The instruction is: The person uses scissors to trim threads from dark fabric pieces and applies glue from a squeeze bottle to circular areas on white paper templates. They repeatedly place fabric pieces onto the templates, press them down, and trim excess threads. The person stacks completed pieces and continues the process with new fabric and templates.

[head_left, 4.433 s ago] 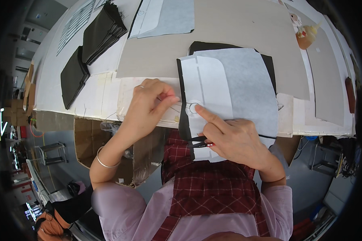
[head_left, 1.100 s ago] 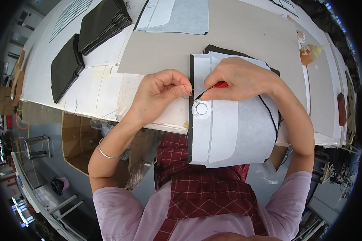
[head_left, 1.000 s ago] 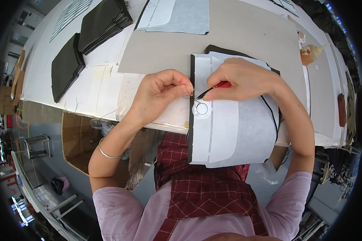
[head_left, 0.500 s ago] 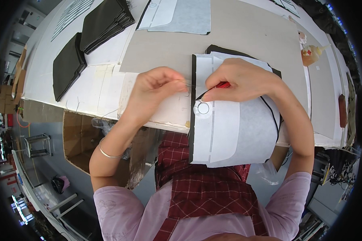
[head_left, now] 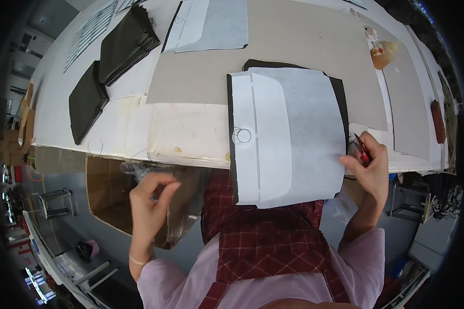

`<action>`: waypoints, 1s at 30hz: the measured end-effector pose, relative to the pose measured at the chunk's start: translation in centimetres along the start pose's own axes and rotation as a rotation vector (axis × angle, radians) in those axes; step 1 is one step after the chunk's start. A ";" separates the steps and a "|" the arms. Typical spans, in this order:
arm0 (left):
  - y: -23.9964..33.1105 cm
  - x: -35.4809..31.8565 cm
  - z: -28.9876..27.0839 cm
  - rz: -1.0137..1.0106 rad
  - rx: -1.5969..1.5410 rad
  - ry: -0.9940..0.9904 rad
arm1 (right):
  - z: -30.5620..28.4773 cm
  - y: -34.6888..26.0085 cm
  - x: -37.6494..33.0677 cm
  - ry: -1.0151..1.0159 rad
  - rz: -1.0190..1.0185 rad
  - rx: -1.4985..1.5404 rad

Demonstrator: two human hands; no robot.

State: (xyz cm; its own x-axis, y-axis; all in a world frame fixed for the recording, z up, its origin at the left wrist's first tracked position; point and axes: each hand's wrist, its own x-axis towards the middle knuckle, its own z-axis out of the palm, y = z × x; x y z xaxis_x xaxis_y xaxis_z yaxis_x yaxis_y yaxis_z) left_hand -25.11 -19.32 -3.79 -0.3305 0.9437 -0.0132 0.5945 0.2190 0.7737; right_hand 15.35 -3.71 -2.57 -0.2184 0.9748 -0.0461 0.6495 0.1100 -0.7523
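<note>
A white-backed fabric panel (head_left: 314,118) with dark edges lies over the table's front edge and partly above my lap. A small round ring-like detail (head_left: 244,135) sits near its left side. Dark cloth shows under the panel's far and right edges. At the panel's right edge, my right hand (head_left: 372,167) is closed around red-handled thread snips (head_left: 364,154), dark blades pointing up and away. My left hand (head_left: 152,206) is off the table, over the cardboard box, with thumb and fingertips pinched. Anything between those fingertips is too small to see.
The open cardboard box (head_left: 105,198) stands below the table's front edge. Stacks of dark folded cloth (head_left: 87,100) lie at the left. Another white panel (head_left: 211,26) is at the far side. A bottle of amber liquid (head_left: 382,55) and a dark red object (head_left: 437,122) sit at the right.
My hands have parted from the panel's left edge. The left moved down and left over the box; the right carried the snips to the panel's right edge, uncovering the panel.
</note>
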 end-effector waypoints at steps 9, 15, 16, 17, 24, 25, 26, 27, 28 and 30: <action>4.3 8.8 7.3 0.439 0.087 -0.095 | 2.4 -4.1 1.3 -0.018 -0.586 -0.201; 4.1 9.3 6.8 0.163 -0.234 -0.184 | 6.3 -8.7 5.7 -0.216 -0.758 -0.484; 4.0 9.4 6.9 0.167 -0.255 -0.182 | 7.1 -8.9 6.4 -0.206 -0.796 -0.476; 3.8 9.5 6.9 0.169 -0.265 -0.178 | 8.0 -8.9 6.9 -0.200 -0.833 -0.471; 3.8 9.4 7.0 0.130 -0.303 -0.180 | 9.9 -9.0 8.5 -0.180 -0.947 -0.484; 3.8 9.3 7.0 0.130 -0.300 -0.181 | 10.0 -9.0 8.5 -0.190 -0.943 -0.491; 3.7 9.4 7.0 0.136 -0.304 -0.180 | 10.0 -9.1 8.5 -0.201 -0.938 -0.499; 3.5 9.4 7.1 0.141 -0.308 -0.179 | 10.0 -9.2 8.5 -0.212 -0.933 -0.506; 3.3 9.4 7.1 0.147 -0.311 -0.177 | 10.1 -9.3 8.5 -0.221 -0.920 -0.507; 3.4 9.4 6.9 0.156 -0.341 -0.188 | 10.1 -9.6 8.5 -0.239 -0.895 -0.509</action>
State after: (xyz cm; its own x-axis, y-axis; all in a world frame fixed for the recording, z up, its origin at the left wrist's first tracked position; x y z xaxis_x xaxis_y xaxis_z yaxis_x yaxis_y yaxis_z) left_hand -21.12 -8.02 -5.71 -0.0972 0.9948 0.0299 0.3400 0.0050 0.9404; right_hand -0.06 1.58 -2.36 -0.8705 0.4403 0.2199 0.3972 0.8923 -0.2144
